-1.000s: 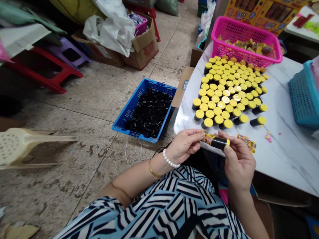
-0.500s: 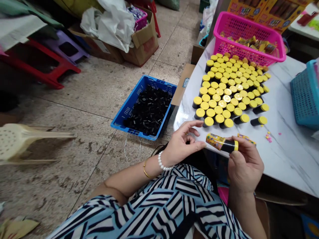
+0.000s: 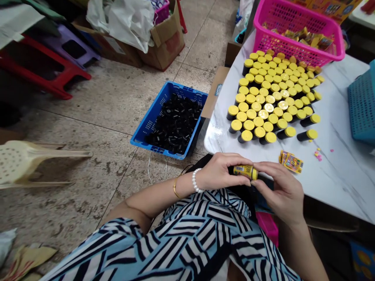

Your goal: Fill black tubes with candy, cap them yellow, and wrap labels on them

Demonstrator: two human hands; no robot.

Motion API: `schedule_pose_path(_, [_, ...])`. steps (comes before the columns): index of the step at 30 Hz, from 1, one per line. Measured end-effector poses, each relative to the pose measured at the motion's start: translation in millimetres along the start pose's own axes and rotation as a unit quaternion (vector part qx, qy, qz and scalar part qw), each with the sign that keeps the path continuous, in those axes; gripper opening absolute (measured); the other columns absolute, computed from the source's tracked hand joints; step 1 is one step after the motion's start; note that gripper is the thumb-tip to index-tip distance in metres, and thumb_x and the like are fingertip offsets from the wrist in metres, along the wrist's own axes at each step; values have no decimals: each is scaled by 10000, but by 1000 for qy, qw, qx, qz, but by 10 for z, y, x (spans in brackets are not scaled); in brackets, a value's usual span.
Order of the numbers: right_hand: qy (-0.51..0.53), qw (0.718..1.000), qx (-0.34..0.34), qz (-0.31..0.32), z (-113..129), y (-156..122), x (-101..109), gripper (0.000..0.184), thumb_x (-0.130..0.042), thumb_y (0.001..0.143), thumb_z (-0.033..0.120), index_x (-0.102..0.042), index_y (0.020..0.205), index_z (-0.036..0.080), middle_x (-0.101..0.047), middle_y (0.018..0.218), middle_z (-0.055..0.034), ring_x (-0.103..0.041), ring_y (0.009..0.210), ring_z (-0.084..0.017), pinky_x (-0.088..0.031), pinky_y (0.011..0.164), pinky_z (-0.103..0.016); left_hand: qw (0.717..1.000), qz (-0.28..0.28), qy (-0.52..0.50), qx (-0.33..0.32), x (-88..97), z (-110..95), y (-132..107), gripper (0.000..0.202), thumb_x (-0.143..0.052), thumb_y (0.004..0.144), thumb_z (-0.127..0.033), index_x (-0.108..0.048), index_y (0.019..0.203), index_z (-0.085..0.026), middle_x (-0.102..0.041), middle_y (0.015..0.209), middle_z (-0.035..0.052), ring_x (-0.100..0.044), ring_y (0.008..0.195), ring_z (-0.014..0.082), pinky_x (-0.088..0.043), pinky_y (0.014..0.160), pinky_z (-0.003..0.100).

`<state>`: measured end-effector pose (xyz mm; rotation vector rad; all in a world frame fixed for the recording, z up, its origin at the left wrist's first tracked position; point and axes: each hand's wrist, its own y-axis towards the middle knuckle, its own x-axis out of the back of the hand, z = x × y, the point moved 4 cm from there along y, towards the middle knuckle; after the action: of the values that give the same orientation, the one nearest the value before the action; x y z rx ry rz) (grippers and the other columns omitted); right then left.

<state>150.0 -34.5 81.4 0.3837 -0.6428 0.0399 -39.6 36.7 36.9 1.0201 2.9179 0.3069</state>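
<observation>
My left hand [image 3: 220,171] and my right hand [image 3: 281,191] meet just below the table's front edge, both closed on one small tube [image 3: 245,171] that has a yellow cap and a yellow printed label around it. The left fingers wrap its body, and the right fingertips pinch the capped end. On the white marble table [image 3: 328,171] stand several black tubes with yellow caps [image 3: 272,101], packed in rows. A small stack of yellow printed labels [image 3: 291,161] lies on the table just right of my hands.
A blue crate of black tubes [image 3: 172,123] sits on the floor to the left of the table. A pink basket [image 3: 295,27] with yellow packets stands behind the rows, and a teal basket [image 3: 363,105] is at the right edge. Stools and cardboard boxes crowd the far floor.
The left hand had let go of the tube and has now closed on it again. The label now covers the tube's body. Both hands have dropped slightly toward my lap.
</observation>
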Motion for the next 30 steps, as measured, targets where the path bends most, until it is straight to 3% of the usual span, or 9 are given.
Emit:
schedule_pose_path(4, [-24,998,44,-23,32,-11,1,531,-798,834,85,-728,1291,347,-756,1202,-46,-736,1065,-219,-622,964,-404,969,42,-185,156,-17,41,-29,595,-857,815,-449,-692,1311,-164,-757,1078,122,-741,908,201,-602,765,288])
schedule_pose_path(7, [-33,997,68,-32,-10,-43,-81,579,-819,804,70,-728,1304,347,-769,1197,-46,-744,1063,-223,-629,967,-412,951,40,-220,215,-47,62,-55,512,-783,878,-489,-700,1250,-147,-730,902,83,-685,709,147,-562,600,235])
schedule_pose_path(11, [63,993,-70,-75,-247,-65,-254,415,-857,801,161,-778,1188,287,-790,1069,-43,-767,931,-203,-663,862,-372,979,-37,-87,182,-1,39,1,347,-752,903,-430,-764,1114,-154,-721,853,49,-610,617,99,-508,579,201])
schedule_pose_path(14, [201,960,-180,-81,-366,-85,-358,305,-829,845,208,-786,1143,253,-776,1055,-44,-774,901,-180,-673,845,-341,987,-24,-6,157,44,-12,54,360,-747,909,-436,-775,1136,-157,-694,795,34,-594,616,100,-458,565,192])
schedule_pose_path(18, [189,964,-133,-130,-319,-88,-275,360,-884,769,171,-806,1104,277,-761,1115,-45,-747,1035,-194,-652,930,-345,987,5,-55,151,78,-32,60,476,-756,902,-456,-694,1283,-179,-690,867,43,-610,653,123,-484,577,213])
schedule_pose_path(21, [221,950,-190,-110,-384,-91,-300,297,-866,810,226,-812,1100,259,-795,1026,-47,-768,901,-177,-666,833,-323,998,-15,-3,63,107,-86,73,329,-762,899,-361,-747,1179,-188,-726,1018,97,-676,868,184,-568,801,306])
schedule_pose_path(24, [363,881,-301,-44,-507,-101,-461,251,-827,864,359,-802,1068,214,-807,884,-39,-757,686,-152,-669,702,-309,998,-1,50,-27,109,-151,99,256,-766,885,-278,-775,1130,-204,-742,1121,124,-666,1093,239,-519,1024,389])
schedule_pose_path(27, [416,849,-326,-18,-556,-111,-527,277,-817,870,405,-790,1041,188,-803,855,-43,-748,649,-149,-674,685,-314,1000,22,19,7,123,-132,128,257,-792,864,-294,-763,1098,-194,-742,1062,108,-678,1016,219,-542,950,359])
schedule_pose_path(30, [395,874,-285,-6,-518,-114,-459,275,-749,935,359,-768,1170,217,-802,981,-65,-778,790,-173,-683,758,-342,986,4,-102,135,140,-50,140,330,-823,837,-381,-710,1057,-162,-709,901,54,-644,739,134,-537,690,258])
